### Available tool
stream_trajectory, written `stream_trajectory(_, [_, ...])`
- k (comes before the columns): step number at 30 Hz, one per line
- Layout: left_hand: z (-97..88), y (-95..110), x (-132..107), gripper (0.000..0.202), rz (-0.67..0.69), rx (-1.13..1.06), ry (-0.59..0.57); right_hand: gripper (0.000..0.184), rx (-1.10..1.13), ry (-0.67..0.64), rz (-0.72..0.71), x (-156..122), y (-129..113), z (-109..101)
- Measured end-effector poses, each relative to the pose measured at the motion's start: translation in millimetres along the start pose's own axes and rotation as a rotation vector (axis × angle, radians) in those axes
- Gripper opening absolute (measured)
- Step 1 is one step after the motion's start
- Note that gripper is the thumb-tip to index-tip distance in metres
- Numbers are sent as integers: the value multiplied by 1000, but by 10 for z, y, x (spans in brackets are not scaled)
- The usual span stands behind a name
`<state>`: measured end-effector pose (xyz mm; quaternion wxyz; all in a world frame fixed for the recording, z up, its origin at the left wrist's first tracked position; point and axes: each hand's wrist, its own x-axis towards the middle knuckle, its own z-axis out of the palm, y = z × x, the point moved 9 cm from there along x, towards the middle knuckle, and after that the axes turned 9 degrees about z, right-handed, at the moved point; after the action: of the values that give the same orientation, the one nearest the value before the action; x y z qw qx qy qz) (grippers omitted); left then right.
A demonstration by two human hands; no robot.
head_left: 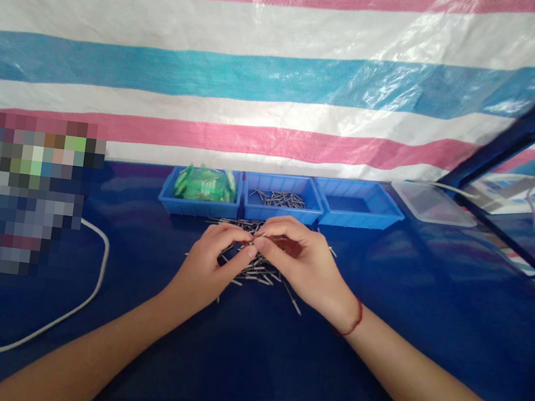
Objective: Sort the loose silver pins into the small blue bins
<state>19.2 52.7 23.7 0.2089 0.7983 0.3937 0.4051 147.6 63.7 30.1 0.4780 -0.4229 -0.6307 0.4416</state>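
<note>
Left of and behind the pile of metal pins (261,271), a blue bin (198,209) is holding green packets (207,184). Over the pile's left side, the left hand (214,256) is meeting, fingertip to fingertip, the right hand (312,258), which is arching over its right side. Whether they are pinching anything, I cannot tell. Fingertip handling seems under way, probably calling next for a fine pinch.

a glossy sheet (262,83) with 2 pink stripes and 1 blue stripe across white hangs behind a dark blue table (248,361), catching light; a dark frame (524,131) slants at right.
</note>
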Motion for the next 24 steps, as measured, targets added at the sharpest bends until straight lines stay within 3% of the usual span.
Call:
stream_trajectory(7, [-106, 13, 17, 4, -2, 50, 65, 10, -47, -19, -8, -6, 13, 16])
stream_trajectory(12, [-135, -10, 1, 9, 1, 110, 51, 14, -306, -60, -147, 8, -69, 45])
stream_trajectory(16, [-219, -15, 53, 26, 23, 215, 8, 18, -510, 111, -317, 134, -131, -164])
stream_trajectory(20, [-251, 3, 143, 25, 117, 377, -199, 24, -781, 324, -329, 290, -55, -424])
stream_trajectory(24, [-158, -38, 90, 22, 186, 426, -495, 27, -861, 300, -306, 274, -41, -420])
